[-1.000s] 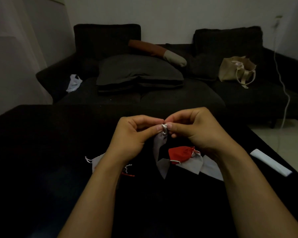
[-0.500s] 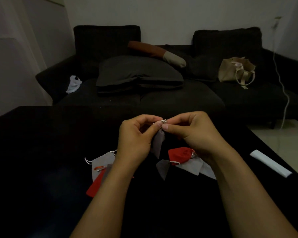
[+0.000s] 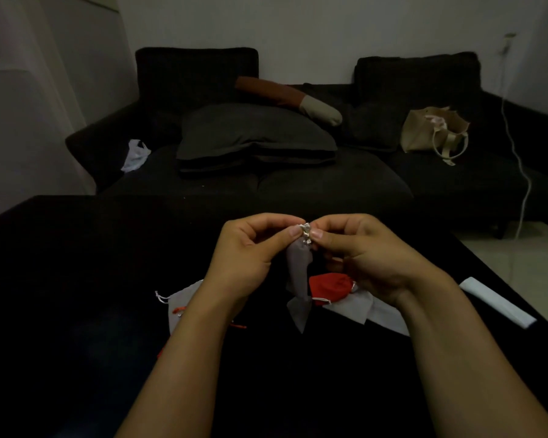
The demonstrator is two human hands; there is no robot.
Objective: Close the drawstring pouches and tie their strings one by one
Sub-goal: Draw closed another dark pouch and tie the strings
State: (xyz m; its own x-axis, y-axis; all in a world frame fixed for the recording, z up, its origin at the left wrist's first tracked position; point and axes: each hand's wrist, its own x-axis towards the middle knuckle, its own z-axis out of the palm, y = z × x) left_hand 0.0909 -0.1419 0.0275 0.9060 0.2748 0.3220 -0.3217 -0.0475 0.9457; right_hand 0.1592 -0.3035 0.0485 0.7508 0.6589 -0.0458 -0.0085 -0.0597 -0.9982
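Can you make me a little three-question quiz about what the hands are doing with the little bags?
1. True or false: both hands pinch the gathered top of the grey pouch.
2. What colour is the bunched pouch lying on the table under the right hand? A) blue B) red C) green
3. Fill in: the grey pouch hangs above the black ____, held up by the left hand and the right hand.

Key
1. True: fingertips of both hands meet at its top.
2. B: the red pouch.
3. table.
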